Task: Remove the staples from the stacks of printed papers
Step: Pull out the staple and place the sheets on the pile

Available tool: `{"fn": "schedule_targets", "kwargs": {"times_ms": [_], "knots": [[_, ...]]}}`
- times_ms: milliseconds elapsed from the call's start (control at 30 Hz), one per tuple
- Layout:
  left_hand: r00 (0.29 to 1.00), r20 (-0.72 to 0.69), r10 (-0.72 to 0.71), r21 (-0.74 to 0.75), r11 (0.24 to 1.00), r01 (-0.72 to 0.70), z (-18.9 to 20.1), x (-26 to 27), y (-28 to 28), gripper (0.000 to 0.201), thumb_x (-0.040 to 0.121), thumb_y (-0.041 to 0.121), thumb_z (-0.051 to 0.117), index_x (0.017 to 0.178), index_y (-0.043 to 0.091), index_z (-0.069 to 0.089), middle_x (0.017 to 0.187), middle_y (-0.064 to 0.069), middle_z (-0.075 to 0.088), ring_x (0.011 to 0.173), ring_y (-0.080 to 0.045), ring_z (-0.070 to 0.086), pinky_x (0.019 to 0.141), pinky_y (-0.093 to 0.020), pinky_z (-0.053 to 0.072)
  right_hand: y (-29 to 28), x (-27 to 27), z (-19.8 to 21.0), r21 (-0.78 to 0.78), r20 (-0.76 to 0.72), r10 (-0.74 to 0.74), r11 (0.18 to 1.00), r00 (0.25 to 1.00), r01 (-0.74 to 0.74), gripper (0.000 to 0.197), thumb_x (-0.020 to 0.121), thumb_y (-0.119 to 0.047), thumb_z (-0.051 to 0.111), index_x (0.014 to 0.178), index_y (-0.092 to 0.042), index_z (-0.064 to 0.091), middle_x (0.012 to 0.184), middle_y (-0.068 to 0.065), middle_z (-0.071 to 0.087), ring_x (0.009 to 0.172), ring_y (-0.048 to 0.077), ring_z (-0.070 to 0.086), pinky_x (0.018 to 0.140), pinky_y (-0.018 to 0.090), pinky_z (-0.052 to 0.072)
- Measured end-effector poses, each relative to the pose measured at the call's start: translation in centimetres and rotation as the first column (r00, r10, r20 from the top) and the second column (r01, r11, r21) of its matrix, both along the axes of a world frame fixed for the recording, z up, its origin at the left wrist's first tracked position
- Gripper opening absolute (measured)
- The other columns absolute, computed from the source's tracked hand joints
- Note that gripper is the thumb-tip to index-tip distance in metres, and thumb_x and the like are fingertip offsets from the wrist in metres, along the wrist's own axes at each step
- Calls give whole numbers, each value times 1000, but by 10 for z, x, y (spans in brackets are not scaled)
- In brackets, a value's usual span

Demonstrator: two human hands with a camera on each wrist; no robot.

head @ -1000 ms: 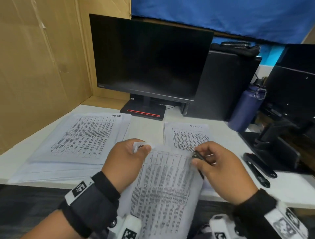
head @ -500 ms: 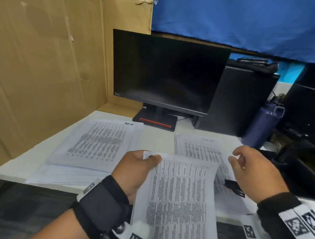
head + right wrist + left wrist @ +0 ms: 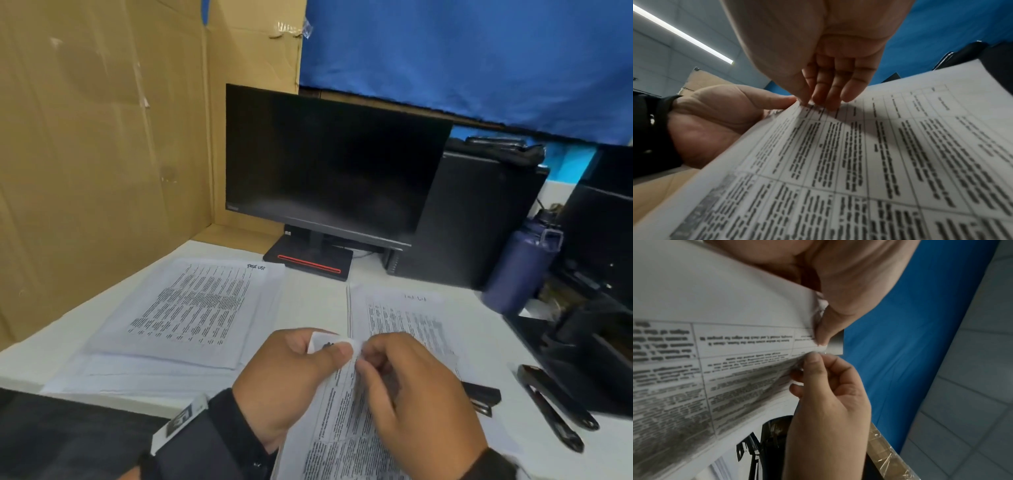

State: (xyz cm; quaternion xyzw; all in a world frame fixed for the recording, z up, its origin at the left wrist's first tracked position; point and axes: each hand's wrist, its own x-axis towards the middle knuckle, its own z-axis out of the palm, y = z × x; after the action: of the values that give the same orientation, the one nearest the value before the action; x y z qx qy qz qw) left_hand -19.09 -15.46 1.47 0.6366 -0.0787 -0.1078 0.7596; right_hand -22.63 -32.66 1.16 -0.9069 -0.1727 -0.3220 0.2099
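My left hand grips the top corner of a stapled stack of printed papers, lifted off the white desk. My right hand pinches that same corner with thumb and forefinger, right against the left thumb. In the left wrist view the left hand and right hand meet at the corner of the stack, where a small metal glint shows. The right wrist view shows the right hand on the stack's corner. A black staple remover lies on the desk, half hidden behind my right hand.
Two more paper stacks lie flat, one on the left and one on the right. A dark monitor, a black tower and a blue bottle stand behind. Black elongated tools lie at right. A cardboard wall borders the left.
The right hand held the black staple remover at the corner, laid it on the desk to the right, and has come back bare to pinch the corner. The left hand kept its grip.
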Motion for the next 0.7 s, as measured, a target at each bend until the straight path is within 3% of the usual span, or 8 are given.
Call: {"fn": "schedule_targets", "kwargs": {"times_ms": [133,233,333,433,500,600,667,700], "knots": [[997,73,-38,37,999,35,3,-2,-2,30,79,30,75,96,5,80,101,-28,76,104,-52,69,97,-66,52,-1,-4,7,9,32,-12,1000,999,12,14,84,-30,65,88,-37,54,75,-18,55,64,1,54,55,22,47],[997,64,-50,54,997,46,3,-5,-2,30,78,30,74,95,6,80,98,-27,77,101,-52,70,95,-67,53,1,-9,9,2,-4,-49,999,999,49,4,85,-37,57,82,-35,55,70,-19,53,62,2,52,54,24,48],[996,82,-44,63,997,39,4,-7,-3,25,80,28,74,94,8,81,95,-23,78,99,-50,72,95,-65,55,6,-11,11,40,-85,-93,995,992,96,9,83,-40,54,77,-33,53,65,-16,53,62,6,53,55,21,45],[991,129,-27,113,993,12,5,-9,-4,10,92,19,74,91,13,82,89,-15,80,91,-38,76,94,-59,57,11,-12,11,186,-197,-78,976,977,115,15,84,-36,57,72,-29,53,62,-9,58,63,11,56,58,22,44],[981,194,-8,185,982,-28,6,-11,-3,14,96,15,70,88,17,82,84,-5,80,84,-24,75,92,-53,59,13,-12,15,314,-279,-35,941,960,125,17,85,-30,60,69,-25,55,62,-10,61,57,9,55,53,21,44],[949,314,-13,301,950,-86,8,-15,-4,17,97,20,67,86,20,79,80,2,78,79,-15,72,87,-43,59,15,-12,22,414,-407,18,895,913,167,20,87,-22,62,67,-20,57,56,-13,59,51,5,51,50,17,41],[901,433,-28,426,887,-177,9,-18,-4,15,97,26,66,86,24,76,83,5,75,81,-10,69,84,-36,55,13,-11,26,473,-509,65,854,858,216,25,87,-18,62,63,-17,59,55,-8,62,54,7,58,56,19,45],[871,488,-49,475,853,-218,11,-19,-3,14,97,28,66,87,24,75,84,7,73,83,-8,67,83,-32,53,12,-10,28,527,-562,118,814,819,244,30,88,-14,62,58,-17,61,55,-2,64,60,13,65,62,27,49]]}}
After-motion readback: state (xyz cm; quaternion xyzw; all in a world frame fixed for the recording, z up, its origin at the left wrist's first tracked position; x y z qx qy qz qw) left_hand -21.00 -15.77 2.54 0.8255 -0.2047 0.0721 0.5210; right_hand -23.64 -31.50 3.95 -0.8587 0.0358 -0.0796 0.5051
